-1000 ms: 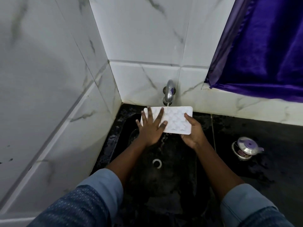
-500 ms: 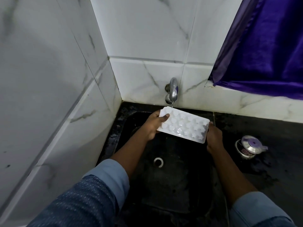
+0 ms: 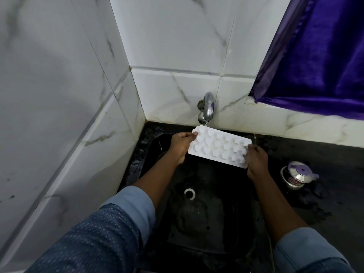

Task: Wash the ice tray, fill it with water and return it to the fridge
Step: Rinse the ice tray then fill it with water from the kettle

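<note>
- A white ice tray (image 3: 219, 147) is held over a black sink (image 3: 206, 213), cavities up, its far left corner under a thin stream from the tap (image 3: 206, 107) at twelve o'clock.
- The left hand (image 3: 180, 143) pinches the tray's nine o'clock end; the right hand (image 3: 256, 158) grips its three o'clock end.
- A second ago the left palm was rubbing the tray; now it has been turned face up, so filling or rinsing appears to be starting.
- A steel container (image 3: 297, 174) sits at three o'clock on the counter.
</note>
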Motion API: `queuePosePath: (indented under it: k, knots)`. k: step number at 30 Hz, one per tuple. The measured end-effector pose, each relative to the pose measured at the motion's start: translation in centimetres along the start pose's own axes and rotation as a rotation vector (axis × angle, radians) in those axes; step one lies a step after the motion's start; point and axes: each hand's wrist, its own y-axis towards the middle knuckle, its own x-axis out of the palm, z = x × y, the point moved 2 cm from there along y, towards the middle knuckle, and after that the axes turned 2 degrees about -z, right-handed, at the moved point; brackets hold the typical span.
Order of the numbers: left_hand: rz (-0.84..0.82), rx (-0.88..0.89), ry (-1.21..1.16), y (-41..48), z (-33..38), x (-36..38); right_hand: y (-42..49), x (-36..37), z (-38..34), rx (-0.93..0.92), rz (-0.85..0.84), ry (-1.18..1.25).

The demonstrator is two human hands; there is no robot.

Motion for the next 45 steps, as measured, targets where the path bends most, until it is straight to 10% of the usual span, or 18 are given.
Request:
queuePosePath:
  k: [29,45]
  knots:
    - [0.346,-0.008,-0.222,-1.0,-2.5,-14.0,-4.2,10.6,0.6,-0.523,-0.377,-0.551]
    - [0.329,-0.003,-0.249,-0.1,-2.4,-12.4,-1.4,8.7,1.3,-0.445,-0.398,-0.476]
